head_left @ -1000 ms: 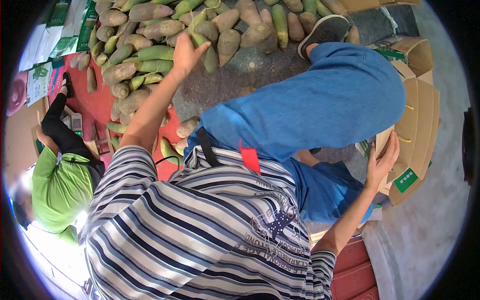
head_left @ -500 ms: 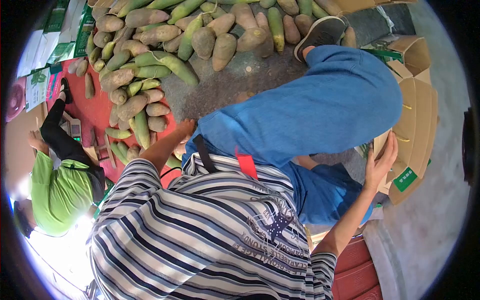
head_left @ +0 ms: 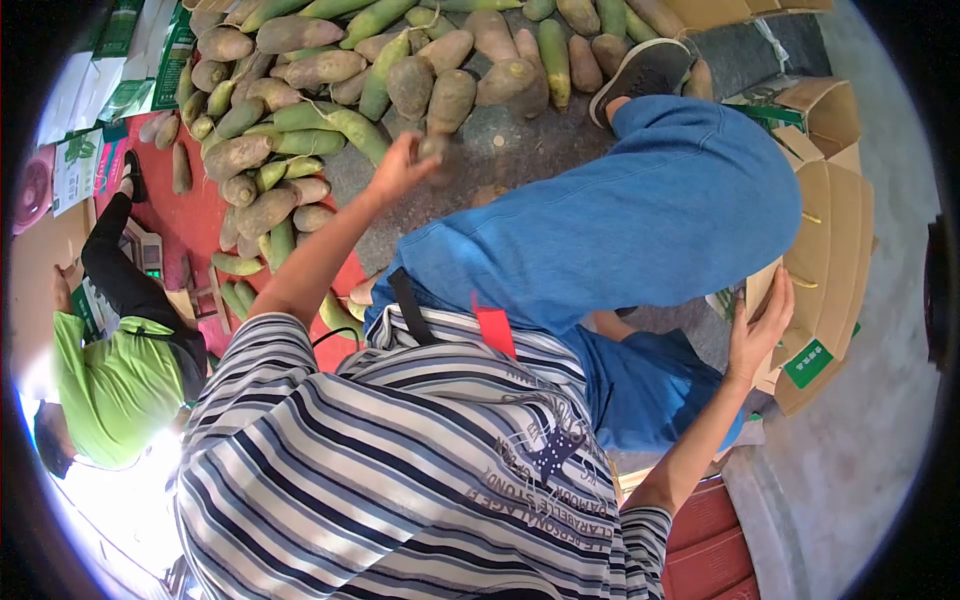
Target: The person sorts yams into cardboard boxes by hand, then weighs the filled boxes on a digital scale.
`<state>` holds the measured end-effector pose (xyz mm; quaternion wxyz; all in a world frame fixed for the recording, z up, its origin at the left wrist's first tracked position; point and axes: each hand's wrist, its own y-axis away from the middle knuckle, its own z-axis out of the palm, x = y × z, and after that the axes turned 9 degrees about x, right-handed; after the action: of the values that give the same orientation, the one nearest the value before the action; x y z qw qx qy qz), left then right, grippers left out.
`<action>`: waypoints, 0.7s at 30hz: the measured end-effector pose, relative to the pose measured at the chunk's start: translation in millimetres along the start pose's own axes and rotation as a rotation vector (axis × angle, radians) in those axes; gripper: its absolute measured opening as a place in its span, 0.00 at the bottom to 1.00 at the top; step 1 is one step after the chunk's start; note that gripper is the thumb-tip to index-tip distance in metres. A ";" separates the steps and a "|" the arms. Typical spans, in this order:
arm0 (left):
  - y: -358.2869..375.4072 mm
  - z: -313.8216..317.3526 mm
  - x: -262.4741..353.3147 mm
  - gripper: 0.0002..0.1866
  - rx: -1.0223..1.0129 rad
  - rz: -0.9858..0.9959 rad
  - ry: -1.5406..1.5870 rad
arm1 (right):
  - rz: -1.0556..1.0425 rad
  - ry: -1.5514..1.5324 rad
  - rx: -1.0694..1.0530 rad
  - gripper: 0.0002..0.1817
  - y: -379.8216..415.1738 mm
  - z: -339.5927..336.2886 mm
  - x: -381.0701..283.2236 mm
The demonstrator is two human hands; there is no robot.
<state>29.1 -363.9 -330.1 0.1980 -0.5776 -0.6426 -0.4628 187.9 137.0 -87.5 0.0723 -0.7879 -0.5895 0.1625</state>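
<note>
My left hand (head_left: 402,168) is stretched out over the dark mat (head_left: 365,195), its fingers closed on a short, roundish radish (head_left: 438,158), brownish and blurred by motion. Just beyond it lies a heap of green and soil-brown radishes (head_left: 325,68). On the other side of my knee, my right hand (head_left: 765,320) grips the edge of an open cardboard box (head_left: 835,260), thumb on one side and fingers on the other. Most of the box's inside is hidden by my raised leg.
A person in a green shirt (head_left: 120,390) sits at the left near a small scale (head_left: 150,255). Printed cartons (head_left: 130,60) stand at the upper left. My shoe (head_left: 640,75) rests against the heap. Red crates (head_left: 705,540) are at the lower right.
My left hand has moved from beside my lap out toward the heap, and a radish now shows in it. My right hand stays on the box. The other person's arm has shifted slightly.
</note>
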 end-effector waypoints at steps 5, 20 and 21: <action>25.8 10.9 0.4 0.31 -0.045 0.224 -0.476 | 0.016 0.017 0.011 0.37 2.2 2.4 3.2; 148.0 31.2 -134.4 0.34 -0.593 -0.374 -0.812 | 0.018 -0.004 -0.028 0.39 0.3 -1.3 0.5; 135.4 23.1 -136.4 0.34 -0.523 -0.398 -0.778 | 0.016 -0.006 -0.022 0.38 0.8 -1.0 1.0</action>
<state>195.6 -434.1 -399.6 -0.2992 -0.6039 -0.6289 -0.3876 189.2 137.9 -87.0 0.0607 -0.7929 -0.5851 0.1591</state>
